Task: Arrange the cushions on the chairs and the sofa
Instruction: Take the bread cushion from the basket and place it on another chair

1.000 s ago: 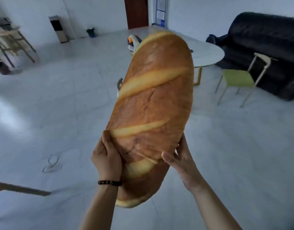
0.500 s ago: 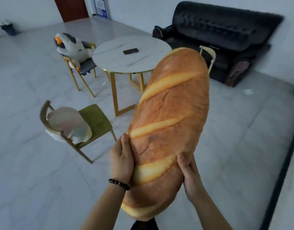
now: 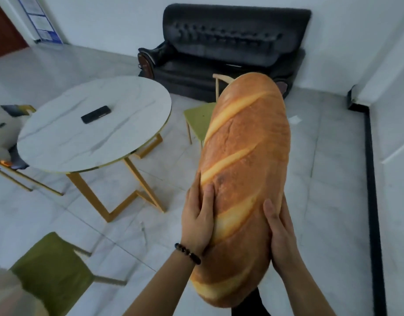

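Note:
A long bread-shaped cushion (image 3: 244, 179) stands almost upright in front of me, held between both hands near its lower end. My left hand (image 3: 197, 221), with a bead bracelet at the wrist, presses its left side. My right hand (image 3: 279, 231) grips its right side. Behind it stands a black sofa (image 3: 221, 53) against the far wall, with no cushion visible on it. A green chair (image 3: 197, 120) is partly hidden by the cushion. Another green chair (image 3: 50, 272) is at the lower left with a pale cushion (image 3: 11, 293) at its edge. A white plush cushion (image 3: 1, 131) sits on the far-left chair.
A round marble table (image 3: 59, 142) on gold legs stands left of centre with a black phone (image 3: 95, 114) on it. A black baseboard (image 3: 372, 190) runs along the right wall. Open tiled floor lies between the table and that wall.
The view has swung right and moved closer to the sofa and table. The bread cushion stays gripped in both hands, and the green chair with the pale cushion has slid to the lower left.

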Motion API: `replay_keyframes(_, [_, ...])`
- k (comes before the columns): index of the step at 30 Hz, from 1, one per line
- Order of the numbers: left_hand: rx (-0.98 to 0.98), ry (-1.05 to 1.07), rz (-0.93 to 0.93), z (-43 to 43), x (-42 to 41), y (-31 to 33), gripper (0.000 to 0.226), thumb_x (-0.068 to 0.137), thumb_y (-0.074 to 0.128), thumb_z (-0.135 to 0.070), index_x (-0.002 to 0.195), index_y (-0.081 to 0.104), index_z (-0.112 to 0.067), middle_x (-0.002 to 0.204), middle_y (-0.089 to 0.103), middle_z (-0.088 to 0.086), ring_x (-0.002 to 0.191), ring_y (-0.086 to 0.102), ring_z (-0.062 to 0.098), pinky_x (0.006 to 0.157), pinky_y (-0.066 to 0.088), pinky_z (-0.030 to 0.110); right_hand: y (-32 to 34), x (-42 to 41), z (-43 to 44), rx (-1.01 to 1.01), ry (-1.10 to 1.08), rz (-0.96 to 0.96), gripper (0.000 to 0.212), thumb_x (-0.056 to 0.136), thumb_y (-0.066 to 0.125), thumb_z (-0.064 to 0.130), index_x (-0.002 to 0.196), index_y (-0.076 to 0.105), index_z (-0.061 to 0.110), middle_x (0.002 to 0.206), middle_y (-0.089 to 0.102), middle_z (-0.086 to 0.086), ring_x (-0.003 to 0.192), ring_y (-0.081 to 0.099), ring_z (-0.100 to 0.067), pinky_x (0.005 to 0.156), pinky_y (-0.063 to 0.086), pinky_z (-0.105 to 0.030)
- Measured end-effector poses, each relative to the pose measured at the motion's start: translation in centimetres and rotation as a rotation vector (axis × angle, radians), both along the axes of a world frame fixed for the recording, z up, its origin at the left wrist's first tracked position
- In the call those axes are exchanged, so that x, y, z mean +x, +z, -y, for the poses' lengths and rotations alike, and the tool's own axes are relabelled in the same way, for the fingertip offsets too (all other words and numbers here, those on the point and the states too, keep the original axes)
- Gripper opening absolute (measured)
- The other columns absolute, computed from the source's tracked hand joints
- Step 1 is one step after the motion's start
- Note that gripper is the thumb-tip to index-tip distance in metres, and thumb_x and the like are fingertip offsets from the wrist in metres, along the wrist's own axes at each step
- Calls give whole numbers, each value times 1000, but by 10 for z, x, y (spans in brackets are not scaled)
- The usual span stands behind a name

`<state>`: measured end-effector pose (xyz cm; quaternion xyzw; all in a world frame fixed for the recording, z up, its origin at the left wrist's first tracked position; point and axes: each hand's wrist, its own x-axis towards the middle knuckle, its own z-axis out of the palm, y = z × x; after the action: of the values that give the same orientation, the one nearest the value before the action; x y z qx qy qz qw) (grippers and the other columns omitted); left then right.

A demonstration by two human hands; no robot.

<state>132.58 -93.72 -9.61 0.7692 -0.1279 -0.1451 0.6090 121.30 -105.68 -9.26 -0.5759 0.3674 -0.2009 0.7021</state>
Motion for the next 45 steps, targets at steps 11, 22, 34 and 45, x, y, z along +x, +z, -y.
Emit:
replay_keyframes(11, [-29, 125, -45, 184, 268, 16, 73, 86, 35, -81, 149, 37, -45, 150, 46, -20, 137, 44, 3, 117, 36, 39, 33, 285, 205, -15, 200, -29, 115, 49, 66, 92, 150, 34, 48, 139, 52, 17, 123, 56, -9, 108, 47, -41])
replay_keyframes(22, [-7, 196, -255, 282, 569, -76, 55, 99, 32, -60, 148, 40, -38, 146, 47, -18, 131, 45, 4, 109, 32, 28, -32, 609, 304, -47, 323, -244, 94, 71, 61, 68, 154, 23, 47, 136, 45, 17, 113, 51, -7, 92, 44, -21])
replay_keyframes(34, [128, 111, -521, 412, 761, -196, 90, 81, 19, -90, 157, 12, -43, 163, 25, -13, 148, 28, 9, 124, 23, 45, -147, 816, 450, -74, 396, -419, 73, 88, 67, 55, 152, 33, 47, 130, 51, 30, 111, 50, 15, 85, 42, -10])
replay_keyframes(45, [291, 206, -799, 500, 822, -384, 90, 88, 29, -81, 160, 2, -34, 168, 12, -9, 154, 14, 17, 124, 17, 51, -347, 879, 558, -327, 464, -714, 109, 77, 67, 75, 160, 12, 30, 160, 33, -2, 145, 35, -25, 118, 32, -47])
